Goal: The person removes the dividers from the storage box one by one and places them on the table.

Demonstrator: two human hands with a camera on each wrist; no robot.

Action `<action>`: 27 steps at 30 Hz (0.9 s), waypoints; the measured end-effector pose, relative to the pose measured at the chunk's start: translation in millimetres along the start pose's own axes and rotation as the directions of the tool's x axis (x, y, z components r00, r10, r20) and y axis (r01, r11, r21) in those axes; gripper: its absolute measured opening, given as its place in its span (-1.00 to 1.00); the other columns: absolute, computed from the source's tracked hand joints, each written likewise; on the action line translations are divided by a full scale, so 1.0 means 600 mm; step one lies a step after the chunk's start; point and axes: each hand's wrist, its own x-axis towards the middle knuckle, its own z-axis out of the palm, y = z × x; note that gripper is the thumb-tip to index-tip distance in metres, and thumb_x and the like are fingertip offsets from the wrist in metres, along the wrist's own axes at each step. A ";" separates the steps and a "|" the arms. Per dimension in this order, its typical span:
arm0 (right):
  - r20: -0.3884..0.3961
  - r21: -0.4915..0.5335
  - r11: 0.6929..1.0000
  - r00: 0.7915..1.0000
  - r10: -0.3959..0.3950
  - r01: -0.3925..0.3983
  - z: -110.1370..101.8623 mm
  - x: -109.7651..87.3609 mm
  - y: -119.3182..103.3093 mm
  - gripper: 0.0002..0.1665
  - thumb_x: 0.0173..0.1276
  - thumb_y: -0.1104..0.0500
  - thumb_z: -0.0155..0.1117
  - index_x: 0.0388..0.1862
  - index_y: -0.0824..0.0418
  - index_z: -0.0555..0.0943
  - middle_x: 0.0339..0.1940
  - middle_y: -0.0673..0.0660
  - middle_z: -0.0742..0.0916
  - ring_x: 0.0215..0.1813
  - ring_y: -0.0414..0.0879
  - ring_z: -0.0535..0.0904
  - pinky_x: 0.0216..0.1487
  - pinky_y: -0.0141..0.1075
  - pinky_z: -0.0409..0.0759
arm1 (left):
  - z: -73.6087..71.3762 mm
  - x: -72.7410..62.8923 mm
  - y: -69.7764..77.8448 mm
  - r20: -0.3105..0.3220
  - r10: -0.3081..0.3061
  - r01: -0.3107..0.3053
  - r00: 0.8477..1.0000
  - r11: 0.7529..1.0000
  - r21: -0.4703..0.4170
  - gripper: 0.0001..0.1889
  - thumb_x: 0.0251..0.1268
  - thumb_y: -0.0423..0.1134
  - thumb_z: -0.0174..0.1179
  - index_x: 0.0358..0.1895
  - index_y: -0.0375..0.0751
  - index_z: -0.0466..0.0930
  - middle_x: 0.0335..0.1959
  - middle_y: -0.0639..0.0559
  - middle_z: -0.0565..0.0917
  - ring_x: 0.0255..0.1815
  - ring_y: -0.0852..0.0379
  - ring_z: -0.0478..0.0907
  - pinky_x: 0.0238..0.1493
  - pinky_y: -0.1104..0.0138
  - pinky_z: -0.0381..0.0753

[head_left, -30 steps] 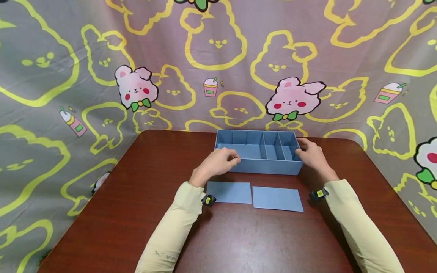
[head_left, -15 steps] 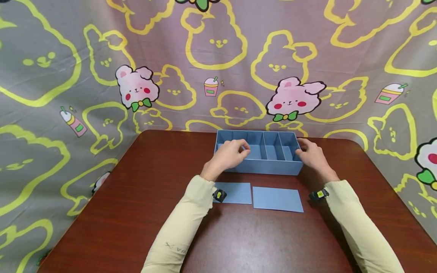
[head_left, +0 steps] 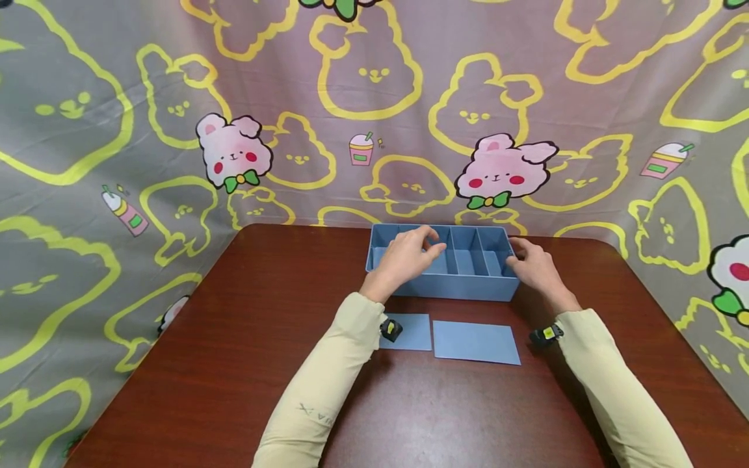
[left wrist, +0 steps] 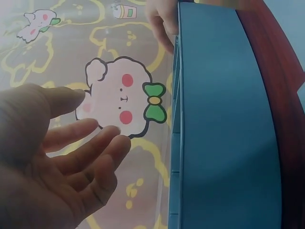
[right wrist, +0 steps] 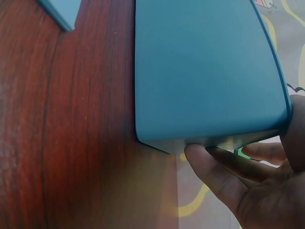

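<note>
Left hand [head_left: 406,259] hanging over the box [head_left: 456,286], fingers loosely bent, holding nothing. Right hand [head_left: 538,265] gripping the box's right end; box sitting toward the table's [head_left: 193,338] far edge. Judging risks: pulling from that end alone could be skewing the box; left sleeve [head_left: 328,383], if dipping, could be nudging the left card [head_left: 414,332]. Counting two hands, one box, two cards [head_left: 476,342], one table.

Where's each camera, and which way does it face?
Head: head-worn, facing forward and down at the blue box; sleeves, left grip, right grip.
Left wrist: on that wrist, facing the box's long side; left grip close, right grip beyond.
Right wrist: on that wrist, facing the box's corner; right grip only.
Head and left wrist share both grips.
</note>
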 end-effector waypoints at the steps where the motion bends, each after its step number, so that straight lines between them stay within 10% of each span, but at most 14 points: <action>1: -0.002 0.000 1.000 1.000 -0.003 0.003 0.000 0.000 0.000 -0.31 0.43 0.16 -0.02 0.51 0.27 0.21 0.35 0.52 0.44 0.19 0.40 0.50 0.05 0.14 0.55 | 0.002 0.001 0.001 -0.002 -0.008 0.008 1.000 1.000 -0.006 -0.59 0.45 0.06 0.08 0.20 -0.08 0.52 -0.16 0.07 0.67 -0.38 0.20 0.55 -0.27 0.31 0.51; 27: -0.006 -0.005 1.000 1.000 0.000 0.000 0.000 0.003 -0.003 -0.32 0.42 0.16 -0.03 0.50 0.28 0.23 0.37 0.49 0.43 0.18 0.37 0.52 0.05 0.12 0.55 | 0.050 0.035 0.018 -0.008 -0.079 0.078 0.997 0.994 -0.070 -0.54 0.45 0.08 0.06 0.29 -0.01 0.42 0.02 0.04 0.61 -0.10 0.12 0.57 -0.13 0.26 0.56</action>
